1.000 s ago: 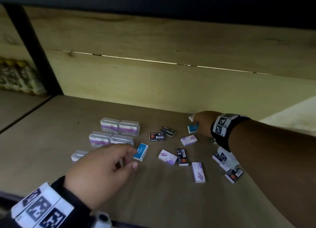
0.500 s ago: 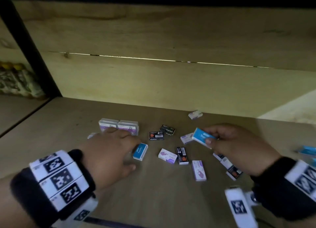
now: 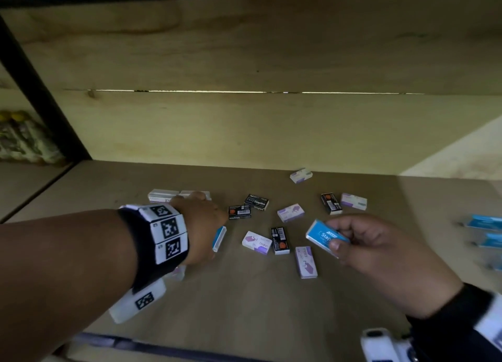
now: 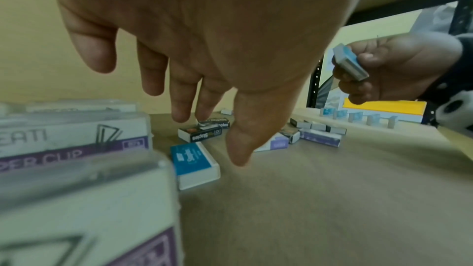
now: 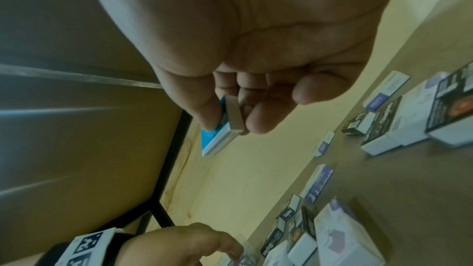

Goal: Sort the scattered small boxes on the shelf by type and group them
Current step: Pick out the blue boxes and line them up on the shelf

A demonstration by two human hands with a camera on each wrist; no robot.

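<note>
My right hand (image 3: 335, 239) pinches a blue staples box (image 3: 323, 235) above the wooden shelf (image 3: 244, 302); the same blue staples box (image 5: 217, 139) shows between thumb and fingers in the right wrist view. My left hand (image 3: 202, 220) hovers with straight fingers (image 4: 238, 145) over the clear paper clip boxes (image 4: 74, 128), holding nothing. A second blue box (image 3: 219, 238) lies just beside it. Black staples boxes (image 3: 256, 202) and purple-white boxes (image 3: 290, 213) lie scattered between my hands.
More blue boxes (image 3: 486, 221) stand grouped at the far right. One purple-white box (image 3: 301, 175) lies by the back wall. A black upright (image 3: 40, 90) bounds the bay on the left, with a package (image 3: 24, 141) beyond it.
My right hand has drawn back from the rear of the shelf holding the blue box. My left hand has reached forward over the paper clip boxes.
</note>
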